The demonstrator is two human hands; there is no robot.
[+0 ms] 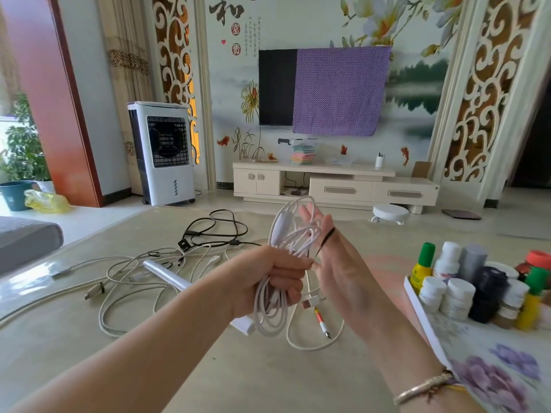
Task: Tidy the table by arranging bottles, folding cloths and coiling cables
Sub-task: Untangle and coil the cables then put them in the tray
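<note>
From the head camera, the left hand (268, 278) is clenched round a thin white rubbery cable gathered into loose loops (278, 263), held in the air above the pale glossy worktop (268, 377). The right hand (337, 263) stands beside it with fingers straight and spread, palm turned toward the bundle, a thin black band (326, 238) looped round its fingers; it grips nothing firmly.

The cable looks light and limp. Its loops will likely spring apart once the fist slackens, so the middle of the bundle, where the strands cross, is the sound place to hold it. The band seems stretchy and would cinch there. The dangling plug end with an orange collar (320, 318) hangs free and could snag.

Further cables, black and white and grey, in a tangle (185, 254) lie on the worktop behind, well apart from the hands. They too look soft and are likely knotted together.

The cluster of small plastic bottles in a white tray (465, 287) stands at the right.

The fist hides how many loops it holds, and the white block (243, 324) under the wrist is mostly covered. Whether the band is already round any strand cannot be told.
</note>
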